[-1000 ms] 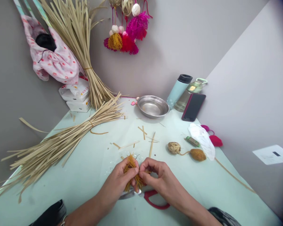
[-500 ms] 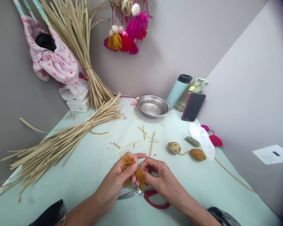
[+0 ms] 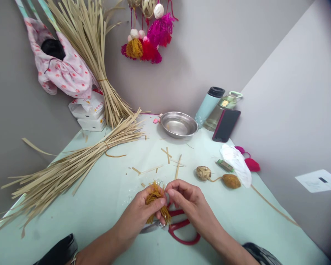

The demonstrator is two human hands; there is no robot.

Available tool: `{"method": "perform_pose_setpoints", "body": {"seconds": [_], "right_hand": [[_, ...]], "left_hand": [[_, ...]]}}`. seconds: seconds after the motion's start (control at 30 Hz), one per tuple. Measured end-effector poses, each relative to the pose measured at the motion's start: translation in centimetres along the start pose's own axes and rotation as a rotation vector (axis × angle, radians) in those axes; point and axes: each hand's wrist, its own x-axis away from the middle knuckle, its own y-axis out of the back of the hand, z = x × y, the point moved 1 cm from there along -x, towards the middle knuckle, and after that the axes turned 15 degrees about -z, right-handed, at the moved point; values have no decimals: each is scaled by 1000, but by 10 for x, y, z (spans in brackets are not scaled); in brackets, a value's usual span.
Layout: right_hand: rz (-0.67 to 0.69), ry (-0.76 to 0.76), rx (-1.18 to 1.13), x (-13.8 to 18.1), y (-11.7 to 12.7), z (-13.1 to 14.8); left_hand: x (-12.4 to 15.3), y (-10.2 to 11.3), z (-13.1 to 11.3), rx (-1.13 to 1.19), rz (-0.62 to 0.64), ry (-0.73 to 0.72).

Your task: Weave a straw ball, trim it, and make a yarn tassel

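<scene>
Mustard-yellow yarn (image 3: 154,195), bunched like a tassel, is gripped between the thumb and fingers of my left hand (image 3: 146,208). Its strands stick out above and below the grip. Just to the right, my right hand (image 3: 187,200) is closed in a pinch, thumb against forefinger, close to the yarn; whatever is in the pinch is too small to make out. Beneath both hands lie scissors with red handles (image 3: 184,243), their blades partly covered by my left hand and the yarn. Thin straw scraps (image 3: 136,170) are scattered beyond the hands.
A straw bundle (image 3: 79,162) spans the table's left, with another bundle (image 3: 99,59) upright behind. A metal bowl (image 3: 179,125), blue bottle (image 3: 209,106) and phone (image 3: 226,126) stand at the back. Right lie a woven ball (image 3: 203,173) and a brown yarn ball (image 3: 231,181). Tassels (image 3: 146,48) hang above.
My right hand has risen slightly and its fingers have closed into a pinch by the yarn's top. More of the scissors' red handles shows. My left hand keeps its grip, shifted slightly right.
</scene>
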Motion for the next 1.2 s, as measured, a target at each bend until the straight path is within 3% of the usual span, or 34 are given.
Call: {"method": "perform_pose_setpoints", "body": {"seconds": [0.1,0.2,0.4,0.7,0.77,0.97,1.2], "right_hand": [[-57,53,143,0,2,-2],[-17,48,224,0,1,-6],[-21,59,256,0,1,-5],[-207,154,297,-1,10,-6],[-187,170,305,-1,10,-3],[79,29,131,1,0,-6],[-14,45,55,-1,0,-5]], "left_hand": [[1,0,-3,55,-33,2],[2,0,-6,104,-49,-9],[-1,2,-3,88,-89,-17],[-2,2,-2,-1,-69,-24],[-2,1,-2,6,-73,-26],[1,0,-3,22,-69,-20],[1,0,-3,53,-89,2]]}}
